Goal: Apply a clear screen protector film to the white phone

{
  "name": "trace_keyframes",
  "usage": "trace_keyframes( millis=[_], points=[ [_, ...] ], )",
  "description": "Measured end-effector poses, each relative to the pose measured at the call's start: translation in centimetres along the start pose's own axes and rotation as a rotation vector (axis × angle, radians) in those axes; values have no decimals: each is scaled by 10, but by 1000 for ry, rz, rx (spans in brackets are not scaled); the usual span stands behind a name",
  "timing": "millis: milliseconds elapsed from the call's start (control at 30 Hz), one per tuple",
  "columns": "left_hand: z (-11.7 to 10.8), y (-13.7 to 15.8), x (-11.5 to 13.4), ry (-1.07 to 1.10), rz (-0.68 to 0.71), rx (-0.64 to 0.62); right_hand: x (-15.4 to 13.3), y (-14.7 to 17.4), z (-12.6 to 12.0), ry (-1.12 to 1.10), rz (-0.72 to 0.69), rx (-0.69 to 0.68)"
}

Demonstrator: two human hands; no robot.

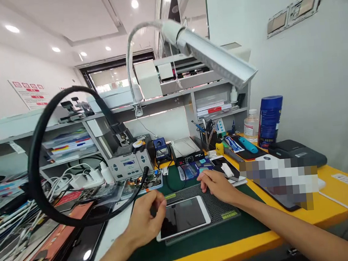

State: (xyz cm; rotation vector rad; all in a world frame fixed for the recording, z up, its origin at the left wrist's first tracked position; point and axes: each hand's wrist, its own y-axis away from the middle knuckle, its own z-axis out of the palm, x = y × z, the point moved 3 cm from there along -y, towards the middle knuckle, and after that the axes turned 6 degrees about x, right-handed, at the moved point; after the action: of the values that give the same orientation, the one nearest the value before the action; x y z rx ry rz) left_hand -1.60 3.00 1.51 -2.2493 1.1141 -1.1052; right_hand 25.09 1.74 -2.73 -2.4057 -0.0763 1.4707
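Observation:
A tablet (pixel 185 216) with a white frame and dark screen lies face up on a perforated grey mat (pixel 218 201), which rests on a green work surface. At the tablet's left edge is my left hand (pixel 146 217), its fingers loosely curled and closed, with nothing visible in them. My right hand (pixel 217 185) is over the mat's far right part, beyond the tablet's upper right corner. Its fingers are bent and pressed together; anything small between them is hidden. A dark phone-like device (pixel 225 166) with a white piece on it lies just behind this hand.
A thick black hose (pixel 33 165) loops up at the left from a grey soldering station (pixel 130 166). Stacked device panels (pixel 59 240) fill the left side. A lamp (pixel 216 56) hangs overhead. To the right stand a blue canister (pixel 270 121) and a black case (pixel 298 153).

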Motion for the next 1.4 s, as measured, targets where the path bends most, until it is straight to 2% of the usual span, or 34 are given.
trace_keyframes(
  millis=[100,167,367,500,567,667,833,1033,1233,1400],
  points=[
    [5,-26,-7,98,-94,11,-6,1,-1,24,-12,-4],
    [6,-33,-16,150,-157,44,-7,2,-2,34,14,-5],
    [5,-4,-35,317,-328,87,1,4,-3,100,155,-30],
    [3,11,-38,388,-344,81,8,3,-5,142,209,-45],
    [2,10,-37,440,-317,111,9,2,-5,157,228,-63],
    [-3,5,-28,496,-203,144,9,1,-5,161,240,-77],
    [-10,10,-13,382,-14,17,4,0,-6,169,214,-50],
    [-14,18,-11,386,176,41,3,0,-4,182,193,-39],
    [-19,22,-2,361,190,-6,0,-4,-3,121,194,-42],
    [-23,27,-1,368,210,-5,-1,-17,3,84,329,-66]
  ],
)
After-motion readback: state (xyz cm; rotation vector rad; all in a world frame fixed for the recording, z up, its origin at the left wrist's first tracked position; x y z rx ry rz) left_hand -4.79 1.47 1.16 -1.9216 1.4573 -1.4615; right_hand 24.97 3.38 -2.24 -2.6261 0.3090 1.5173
